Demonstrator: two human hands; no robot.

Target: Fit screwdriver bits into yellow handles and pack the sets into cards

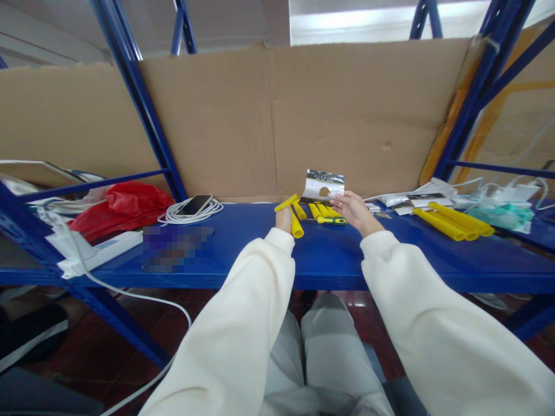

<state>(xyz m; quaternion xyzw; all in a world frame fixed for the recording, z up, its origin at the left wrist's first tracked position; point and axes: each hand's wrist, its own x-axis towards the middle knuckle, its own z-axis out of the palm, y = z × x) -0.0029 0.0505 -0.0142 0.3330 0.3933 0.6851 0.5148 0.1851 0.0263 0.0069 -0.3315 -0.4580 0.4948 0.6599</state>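
The blue tabletop (243, 248) ran the width of a metal rack, its blue posts (151, 110) rising on both sides and a tall cardboard panel (208, 121) standing along the back. Beneath it I could see a dark reddish floor (130, 335) and the person's pale grey trousers (329, 341).

Over the middle of the table, toward the back, the left hand (284, 221) was closed around a yellow tube (286, 202). To its right, the right hand (353, 211) pinched the edge of a printed card (312, 188) with a round hole in it, holding it up off the table. Below the card lay more yellow pieces (318, 211) and a yellow-and-dark handle (333, 221).

On the left sat a crumpled red bag (130, 205), its contents out of sight, and near it a coiled white cable (176, 215) with a phone (197, 205) resting on it. On the right, loose yellow tubes (451, 225) lay beside clear packaging (503, 216) with something teal showing in it; what that was, I couldn't make out. A patch at the table's left was blurred into squares. The sleeve hid most of the left hand, and the card partly covered the pieces behind it.
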